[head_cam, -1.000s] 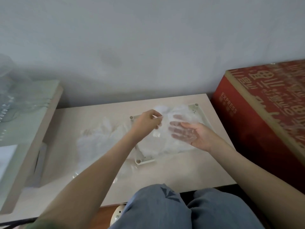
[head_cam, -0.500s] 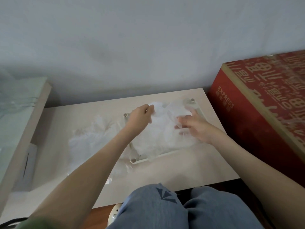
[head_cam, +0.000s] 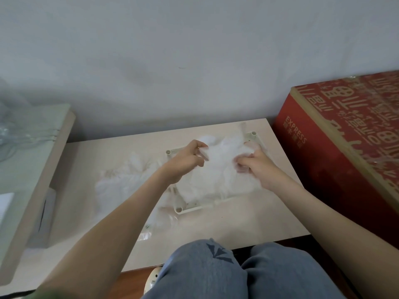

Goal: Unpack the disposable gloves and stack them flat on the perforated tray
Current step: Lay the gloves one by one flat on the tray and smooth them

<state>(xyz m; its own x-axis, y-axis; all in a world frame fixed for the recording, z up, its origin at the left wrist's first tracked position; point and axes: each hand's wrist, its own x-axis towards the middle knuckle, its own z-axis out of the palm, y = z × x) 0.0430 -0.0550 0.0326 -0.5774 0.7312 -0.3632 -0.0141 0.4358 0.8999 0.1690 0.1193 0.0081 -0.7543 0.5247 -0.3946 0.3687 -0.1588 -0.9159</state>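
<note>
Left hand [head_cam: 185, 161] pinches a fold of film between thumb and curled fingers. The right hand [head_cam: 258, 167], knuckles up, has its fingers curled into the same heap and grips it. So two hands work one stack of thin translucent white plastic gloves [head_cam: 216, 180], which lies on the single cream perforated plastic tray [head_cam: 203, 207]; the gloves in it are too filmy for me to count. Three of the tray's corner posts show. Just left of the tray, a second, looser heap of gloves [head_cam: 121, 178] sprawls on the pale glossy tabletop [head_cam: 237, 225]. One red printed cardboard box [head_cam: 336, 160] stands at the tabletop's right edge. A second ago the right hand was palm-up and open above the tray with film draped over it. Now it is turned over and dug in, while the left hand has kept its pinch.
</note>
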